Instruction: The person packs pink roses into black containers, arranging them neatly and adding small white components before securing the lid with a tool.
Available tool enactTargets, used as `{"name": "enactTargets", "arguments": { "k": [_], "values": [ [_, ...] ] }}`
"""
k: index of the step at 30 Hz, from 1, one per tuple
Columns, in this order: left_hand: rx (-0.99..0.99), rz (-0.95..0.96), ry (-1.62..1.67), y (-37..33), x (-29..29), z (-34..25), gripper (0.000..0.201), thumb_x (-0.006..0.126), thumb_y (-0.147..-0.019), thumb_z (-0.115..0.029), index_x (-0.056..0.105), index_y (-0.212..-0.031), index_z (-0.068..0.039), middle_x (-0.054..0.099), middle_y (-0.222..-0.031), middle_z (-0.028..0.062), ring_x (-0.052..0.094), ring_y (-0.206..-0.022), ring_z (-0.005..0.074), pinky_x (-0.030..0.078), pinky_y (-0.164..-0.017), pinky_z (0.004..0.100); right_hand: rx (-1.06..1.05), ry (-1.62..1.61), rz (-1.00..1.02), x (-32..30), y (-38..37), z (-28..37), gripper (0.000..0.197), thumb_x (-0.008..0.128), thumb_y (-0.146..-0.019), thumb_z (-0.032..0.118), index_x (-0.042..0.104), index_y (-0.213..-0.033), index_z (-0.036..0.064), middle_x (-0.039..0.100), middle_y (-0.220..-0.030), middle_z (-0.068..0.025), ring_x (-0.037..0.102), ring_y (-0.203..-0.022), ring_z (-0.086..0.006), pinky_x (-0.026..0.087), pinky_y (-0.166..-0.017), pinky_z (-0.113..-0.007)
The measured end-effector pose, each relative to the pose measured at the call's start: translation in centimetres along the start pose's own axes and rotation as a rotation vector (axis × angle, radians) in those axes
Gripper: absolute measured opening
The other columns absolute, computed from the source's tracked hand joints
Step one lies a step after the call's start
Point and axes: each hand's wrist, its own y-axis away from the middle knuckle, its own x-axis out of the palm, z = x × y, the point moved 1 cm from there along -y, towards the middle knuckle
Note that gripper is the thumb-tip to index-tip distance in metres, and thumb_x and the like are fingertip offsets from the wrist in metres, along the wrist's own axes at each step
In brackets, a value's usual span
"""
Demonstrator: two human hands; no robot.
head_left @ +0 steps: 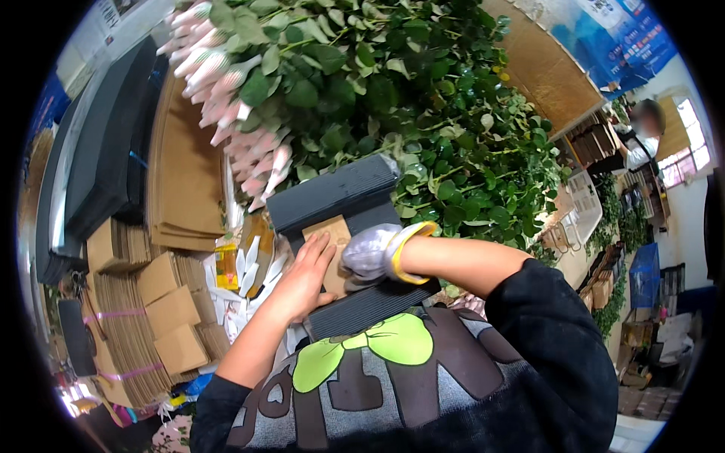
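Observation:
A small brown cardboard piece [337, 228] lies on black corrugated sheet [332, 190], which is folded or stacked in front of my chest. My left hand [306, 275], bare, rests on the cardboard's left side with its fingers stretched out flat. On the right side of the cardboard is my right hand [370, 255], in a grey glove with a yellow cuff. Its fingers are curled together and point down; whatever they may hold is hidden under the glove. A nearer strip of the black corrugated sheet [370, 308] lies against my shirt.
Leafy green stems [423, 98] pile up beyond the sheet, with pink-white netted flower heads [219, 83] at their left. Stacked cardboard [132, 332] and dark sheets [113, 143] stand left, near white sleeves [249, 275]. Another person [642, 140] stands far right, beyond a blue crate [644, 275].

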Motion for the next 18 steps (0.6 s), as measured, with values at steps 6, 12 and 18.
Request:
{"name": "enactTargets", "arguments": {
  "k": [6, 12, 18],
  "values": [
    [0.016, 0.152, 0.247, 0.1, -0.7, -3.0, 0.052, 0.067, -0.082, -0.036, 0.058, -0.114, 0.005, 0.059, -0.118, 0.0239, 0.054, -0.113, 0.0370, 0.043, -0.097, 0.0398, 0.206, 0.237, -1.074, -6.3, 4.4, -12.1, 0.023, 0.060, -0.075, 0.015, 0.067, -0.096, 0.0111, 0.067, -0.078, -0.0141, 0.065, -0.072, -0.0325, 0.053, -0.064, -0.042],
    [0.064, 0.084, 0.025, -0.5, 2.2, -3.6, 0.041, 0.068, -0.076, -0.021, 0.062, -0.109, 0.003, 0.058, -0.122, 0.0204, 0.053, -0.118, 0.0321, 0.041, -0.101, 0.0375, 0.621, 0.103, -0.325, -3.5, -3.4, -18.6, 0.031, 0.056, -0.081, 0.019, 0.069, -0.108, 0.0107, 0.067, -0.113, -0.0106, 0.063, -0.105, -0.0297, 0.049, -0.090, -0.037],
    [0.033, 0.022, 0.004, 0.2, 3.0, -3.5, 0.036, 0.065, -0.073, -0.012, 0.063, -0.108, 0.000, 0.059, -0.123, 0.0158, 0.053, -0.120, 0.0290, 0.041, -0.103, 0.0366, 0.571, 0.267, -0.578, -4.9, -0.4, -16.7, 0.020, 0.058, -0.077, 0.018, 0.073, -0.089, 0.0125, 0.069, -0.100, -0.0142, 0.066, -0.094, -0.0310, 0.050, -0.085, -0.038]
  ]
}}
